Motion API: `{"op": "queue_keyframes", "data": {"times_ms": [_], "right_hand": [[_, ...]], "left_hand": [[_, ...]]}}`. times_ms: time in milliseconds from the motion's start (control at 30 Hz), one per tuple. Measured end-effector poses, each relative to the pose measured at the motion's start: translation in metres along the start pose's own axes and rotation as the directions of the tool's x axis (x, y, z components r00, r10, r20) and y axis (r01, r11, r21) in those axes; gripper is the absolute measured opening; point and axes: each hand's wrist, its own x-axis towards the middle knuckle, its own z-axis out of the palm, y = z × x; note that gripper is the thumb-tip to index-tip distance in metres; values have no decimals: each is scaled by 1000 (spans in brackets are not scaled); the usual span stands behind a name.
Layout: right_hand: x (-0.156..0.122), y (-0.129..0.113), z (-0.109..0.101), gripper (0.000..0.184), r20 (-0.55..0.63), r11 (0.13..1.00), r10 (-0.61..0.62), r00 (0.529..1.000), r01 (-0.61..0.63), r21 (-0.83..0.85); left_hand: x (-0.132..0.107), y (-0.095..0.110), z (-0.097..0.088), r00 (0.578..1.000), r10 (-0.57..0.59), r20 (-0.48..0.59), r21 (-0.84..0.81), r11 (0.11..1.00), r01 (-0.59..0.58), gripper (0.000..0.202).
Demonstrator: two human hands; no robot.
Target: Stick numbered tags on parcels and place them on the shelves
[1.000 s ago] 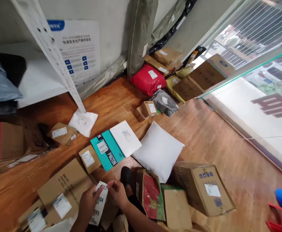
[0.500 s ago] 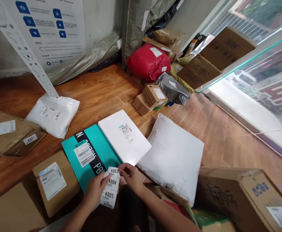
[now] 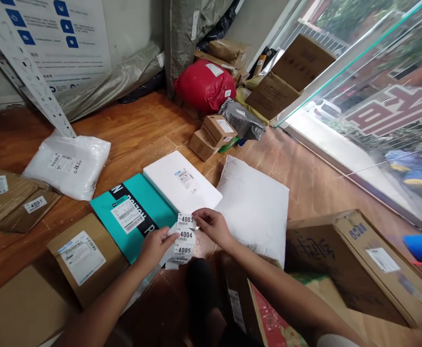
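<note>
A strip of white number labels (image 3: pixel 184 249), printed 4003, 4004, 4005 and onward, hangs between my hands. My left hand (image 3: pixel 156 248) pinches its left side near 4004. Thumb and fingers of my right hand (image 3: pixel 214 226) close on the right edge of the top label, 4003. Just beyond lie a flat teal parcel (image 3: pixel 160 201) with a black band and a flat white parcel (image 3: pixel 167 176), both bearing shipping labels. A puffy white bag (image 3: pixel 254 202) is to the right of my right hand. Below my left forearm sits a brown box (image 3: pixel 112 236) with a shipping label.
At left are a carton labelled 4001 (image 3: pixel 12 212) and a white plastic parcel (image 3: pixel 84 159) by a metal post (image 3: pixel 37 82). Small boxes (image 3: pixel 204 144), a red bag (image 3: pixel 204 86) and a grey bag (image 3: pixel 245 123) lie ahead. A large carton (image 3: pixel 315 255) stands right, near glass (image 3: pixel 377 96).
My view has turned to the right, showing more of the glass and the right carton. Both hands and the strip sit higher in view, and my right fingers now grip lower on label 4003's edge.
</note>
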Motion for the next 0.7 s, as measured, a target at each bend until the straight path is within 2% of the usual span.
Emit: {"op": "queue_keyframes", "data": {"times_ms": [167,267,367,467,567,700], "right_hand": [[0,5,12,36,16,1000,-3,1000,2,24],[-3,17,23,40,41,999,3,999,-5,54],[-12,40,31,41,41,998,15,999,-18,67],[-25,76,25,41,-76,998,27,997,-23,62],[-38,120,4,46,-258,998,59,964,-49,46],[-29,169,-22,37,-388,991,117,914,-133,-15]], "left_hand": [[-7,-4,-4,1000,-3,12,-34,999,3,43],[-8,-7,-3,995,-2,101,-81,997,10,38],[-10,-14,-1,978,-2,208,-99,995,23,40],[-18,-26,-1,956,-32,293,-51,997,49,38],[-30,-40,-5,927,-67,369,14,998,66,39],[-47,-54,-8,893,-110,436,74,994,86,41]]}}
